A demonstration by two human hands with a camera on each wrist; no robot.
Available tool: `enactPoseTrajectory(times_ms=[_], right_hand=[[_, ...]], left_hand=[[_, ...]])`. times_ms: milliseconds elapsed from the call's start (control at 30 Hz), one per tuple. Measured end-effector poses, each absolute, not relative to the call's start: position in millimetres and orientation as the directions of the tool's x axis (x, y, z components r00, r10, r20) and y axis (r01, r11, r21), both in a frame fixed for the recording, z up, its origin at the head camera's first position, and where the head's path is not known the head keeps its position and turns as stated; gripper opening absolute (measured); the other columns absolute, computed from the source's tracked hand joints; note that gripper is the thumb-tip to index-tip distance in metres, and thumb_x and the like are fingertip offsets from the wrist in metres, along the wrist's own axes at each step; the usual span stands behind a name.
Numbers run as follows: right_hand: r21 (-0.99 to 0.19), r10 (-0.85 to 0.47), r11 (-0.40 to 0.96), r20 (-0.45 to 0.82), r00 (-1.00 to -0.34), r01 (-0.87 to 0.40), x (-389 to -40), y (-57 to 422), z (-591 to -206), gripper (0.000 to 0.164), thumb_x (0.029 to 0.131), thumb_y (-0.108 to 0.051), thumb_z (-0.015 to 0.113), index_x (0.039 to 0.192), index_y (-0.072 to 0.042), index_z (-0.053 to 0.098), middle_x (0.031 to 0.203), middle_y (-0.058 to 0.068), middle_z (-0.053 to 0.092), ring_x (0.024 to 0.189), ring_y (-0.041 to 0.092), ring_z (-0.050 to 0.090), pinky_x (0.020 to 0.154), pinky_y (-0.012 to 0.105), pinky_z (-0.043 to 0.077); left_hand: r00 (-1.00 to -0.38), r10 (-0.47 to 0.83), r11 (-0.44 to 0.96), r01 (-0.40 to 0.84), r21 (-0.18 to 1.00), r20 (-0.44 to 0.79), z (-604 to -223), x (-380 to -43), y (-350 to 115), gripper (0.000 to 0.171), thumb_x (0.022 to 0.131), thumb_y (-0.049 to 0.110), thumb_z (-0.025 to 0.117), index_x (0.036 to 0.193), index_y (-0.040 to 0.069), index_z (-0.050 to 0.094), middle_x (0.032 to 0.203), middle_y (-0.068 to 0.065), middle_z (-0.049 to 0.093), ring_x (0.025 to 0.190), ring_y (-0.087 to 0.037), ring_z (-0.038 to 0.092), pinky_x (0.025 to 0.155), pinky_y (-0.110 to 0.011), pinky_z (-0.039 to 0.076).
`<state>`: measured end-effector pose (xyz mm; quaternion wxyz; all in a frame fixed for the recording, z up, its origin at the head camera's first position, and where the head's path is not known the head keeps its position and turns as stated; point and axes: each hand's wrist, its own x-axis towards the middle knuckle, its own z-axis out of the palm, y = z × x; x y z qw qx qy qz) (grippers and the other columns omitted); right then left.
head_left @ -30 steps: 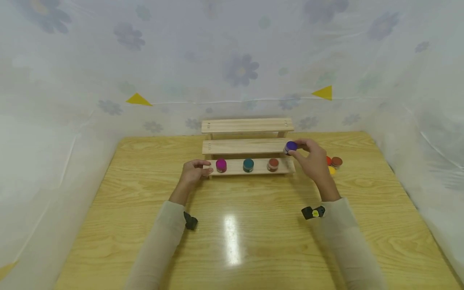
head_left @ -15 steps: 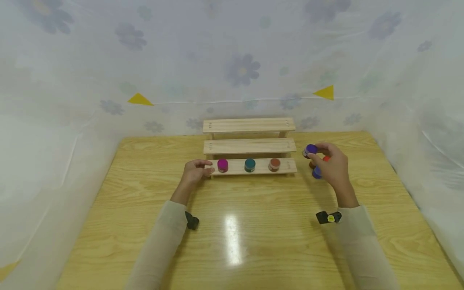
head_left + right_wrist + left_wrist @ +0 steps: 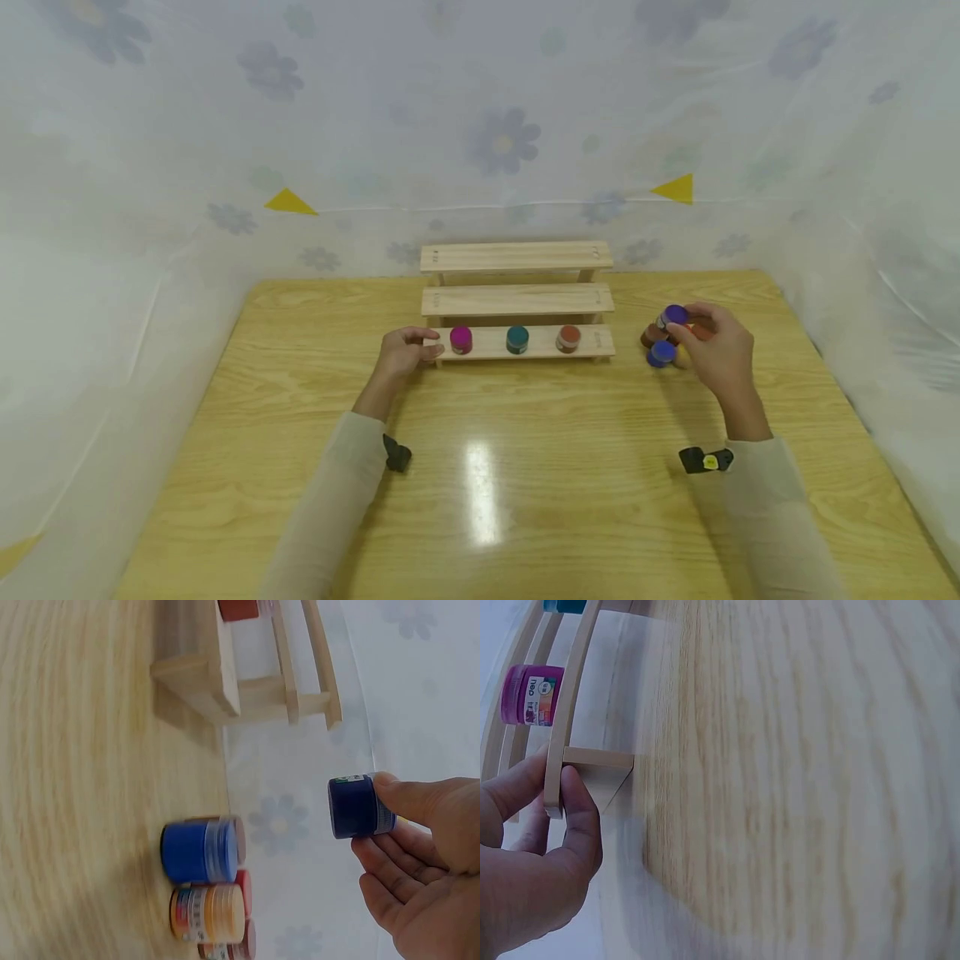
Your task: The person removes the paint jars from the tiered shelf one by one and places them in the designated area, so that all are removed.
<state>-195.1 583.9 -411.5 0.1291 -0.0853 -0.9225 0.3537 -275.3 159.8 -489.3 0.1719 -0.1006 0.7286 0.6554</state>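
A three-tiered wooden rack (image 3: 517, 300) stands at the back of the table. On its lowest tier sit a magenta paint jar (image 3: 461, 339), a teal paint jar (image 3: 517, 339) and a reddish-brown paint jar (image 3: 568, 338). The left end of that tier is pinched between thumb and fingers of my left hand (image 3: 401, 357). To the right of the rack, my right hand (image 3: 716, 350) holds a dark blue-violet paint jar (image 3: 358, 806) by its lid, in the air above a cluster of jars. That cluster includes a blue jar (image 3: 196, 851) and a yellow jar (image 3: 206, 913).
Brown and red jars, partly hidden by my right hand and other jars, stand in the same cluster. A flowered white sheet (image 3: 375, 150) surrounds the table (image 3: 337, 500) at the back and sides, with yellow triangles (image 3: 675, 190) stuck on it.
My right hand has carried the dark blue-violet jar from beside the rack's right end rightward, over the cluster of jars. My left hand keeps its grip on the rack.
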Motion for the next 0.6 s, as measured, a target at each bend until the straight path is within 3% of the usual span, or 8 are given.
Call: enactPoseTrajectory(times_ms=[167, 400, 600], right_hand=[[-0.654, 0.267, 0.753, 0.207, -0.941, 0.070, -188, 601, -416, 0.053, 0.093, -0.033, 0.059, 0.128, 0.006, 0.051, 0.122, 0.029, 0.055, 0.115, 0.045, 0.050, 0.093, 0.060, 0.039], [-0.641, 0.334, 0.755, 0.196, -0.922, 0.137, -179, 617, -421, 0.053, 0.093, -0.033, 0.059, 0.127, 0.006, 0.052, 0.123, 0.027, 0.056, 0.116, 0.044, 0.051, 0.095, 0.058, 0.041], [-0.646, 0.367, 0.746, 0.191, -0.910, 0.165, -176, 623, -423, 0.053, 0.093, -0.034, 0.059, 0.128, 0.004, 0.052, 0.125, 0.026, 0.056, 0.108, 0.023, 0.056, 0.096, 0.056, 0.042]], left_hand=[[-0.922, 0.081, 0.118, -0.368, 0.922, -0.379, -490, -275, 161, 0.026, 0.083, 0.006, 0.071, 0.108, 0.001, 0.065, 0.113, -0.009, 0.059, 0.075, -0.010, 0.062, 0.080, -0.029, 0.055], [-0.920, 0.092, 0.119, -0.368, 0.922, -0.380, -491, -275, 160, 0.027, 0.084, 0.007, 0.071, 0.110, 0.002, 0.065, 0.128, -0.009, 0.053, 0.078, -0.011, 0.062, 0.080, -0.027, 0.054], [-0.925, 0.094, 0.119, -0.357, 0.926, -0.369, -490, -274, 160, 0.029, 0.084, 0.006, 0.070, 0.111, 0.000, 0.064, 0.132, -0.010, 0.052, 0.078, -0.011, 0.060, 0.081, -0.028, 0.054]])
